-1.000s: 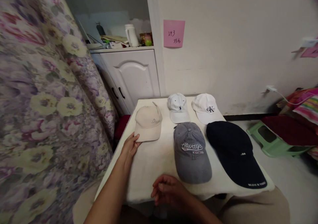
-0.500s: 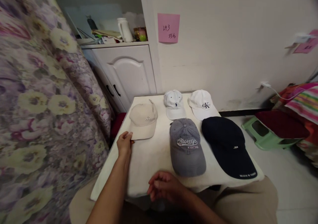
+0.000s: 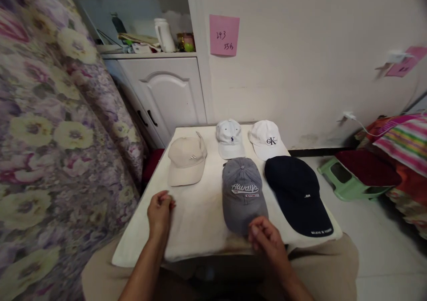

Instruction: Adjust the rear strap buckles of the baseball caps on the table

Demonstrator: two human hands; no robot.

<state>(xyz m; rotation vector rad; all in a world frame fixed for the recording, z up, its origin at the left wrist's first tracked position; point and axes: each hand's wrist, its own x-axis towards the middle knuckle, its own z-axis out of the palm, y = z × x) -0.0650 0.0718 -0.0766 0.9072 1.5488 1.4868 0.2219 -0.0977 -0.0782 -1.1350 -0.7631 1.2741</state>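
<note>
My left hand (image 3: 160,209) is loosely curled above the white cloth, thumb and fingers apart, with nothing in it. Just beyond it lies a beige baseball cap (image 3: 187,160) with a small logo, brim towards me. My right hand (image 3: 267,241) has its fingers bent in at the front edge of the brim of a grey baseball cap (image 3: 243,203) lettered "Always"; the contact is partly hidden by the fingers. Right of the grey one is a large navy cap (image 3: 296,192). At the back lie a pale cap (image 3: 230,136) with a small dark emblem and a white "CK" cap (image 3: 268,136).
The caps lie on a small table with a cream cloth (image 3: 196,221), against the wall. Flowered curtain (image 3: 66,158) hangs at the left. A white cabinet (image 3: 167,96) stands behind. A green stool (image 3: 336,181) with a dark red top is at the right.
My left hand has let go of the beige cap's brim and drawn back towards me. My right hand has moved right and forward to the grey cap's brim.
</note>
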